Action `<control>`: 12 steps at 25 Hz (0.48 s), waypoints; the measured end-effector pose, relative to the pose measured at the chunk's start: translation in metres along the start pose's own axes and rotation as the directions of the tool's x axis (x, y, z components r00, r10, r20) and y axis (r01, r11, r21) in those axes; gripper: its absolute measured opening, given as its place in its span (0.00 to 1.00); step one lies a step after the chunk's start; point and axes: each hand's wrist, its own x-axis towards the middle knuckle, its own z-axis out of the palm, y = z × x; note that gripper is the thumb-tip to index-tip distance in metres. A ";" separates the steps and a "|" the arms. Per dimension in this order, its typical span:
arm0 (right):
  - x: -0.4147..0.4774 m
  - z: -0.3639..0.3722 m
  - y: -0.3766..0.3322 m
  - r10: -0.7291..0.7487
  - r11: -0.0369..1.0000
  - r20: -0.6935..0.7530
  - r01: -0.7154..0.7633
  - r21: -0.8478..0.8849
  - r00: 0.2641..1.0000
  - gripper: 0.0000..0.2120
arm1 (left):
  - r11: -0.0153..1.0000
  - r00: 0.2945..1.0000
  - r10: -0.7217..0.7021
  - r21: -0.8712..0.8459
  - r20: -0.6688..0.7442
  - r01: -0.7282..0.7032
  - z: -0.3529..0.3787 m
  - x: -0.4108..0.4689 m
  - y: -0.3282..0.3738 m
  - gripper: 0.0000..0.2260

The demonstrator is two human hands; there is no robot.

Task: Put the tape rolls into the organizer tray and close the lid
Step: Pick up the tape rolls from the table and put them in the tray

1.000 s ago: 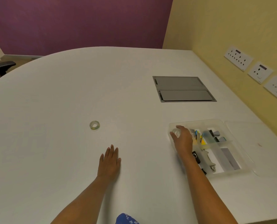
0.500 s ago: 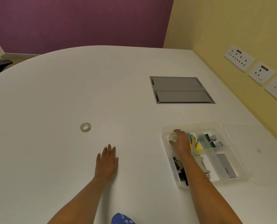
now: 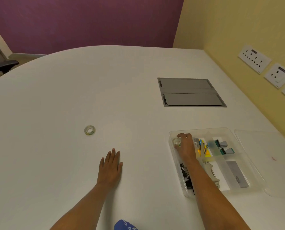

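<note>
A clear organizer tray (image 3: 253,165) lies on the white table at the right, its clear lid (image 3: 274,151) flat on the table beside it. My right hand (image 3: 185,147) is inside the tray's far-left compartment, fingers closed around a small clear tape roll (image 3: 177,141) held low in that corner. A second clear tape roll (image 3: 89,130) lies alone on the table to the left. My left hand (image 3: 111,166) rests flat on the table, palm down, fingers apart, a short way below and right of that roll.
The tray holds binder clips (image 3: 185,175), sticky notes (image 3: 203,151), a stapler-like tool (image 3: 212,171) and a grey block (image 3: 237,174). A grey cable hatch (image 3: 190,92) is set into the table beyond. The yellow wall with sockets (image 3: 253,58) runs along the right; a chair (image 3: 3,65) stands far left.
My right hand carried the tape roll from the tray's near-left rim into the far-left compartment and lowered it. The left hand stayed flat on the table.
</note>
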 end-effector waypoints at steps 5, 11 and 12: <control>-0.004 0.000 0.002 0.001 1.000 -0.048 0.001 0.027 0.999 0.17 | 1.000 1.000 0.005 0.001 0.000 -0.005 -0.001 0.000 0.000 0.24; -0.009 0.003 0.004 -0.059 0.996 -0.061 0.062 0.063 0.996 0.13 | 1.000 1.000 0.007 0.020 0.004 -0.008 -0.001 0.001 -0.001 0.24; -0.010 0.004 0.004 -0.072 0.995 -0.059 0.076 0.063 0.996 0.13 | 1.000 1.000 0.008 0.020 0.004 -0.008 -0.001 0.001 -0.001 0.24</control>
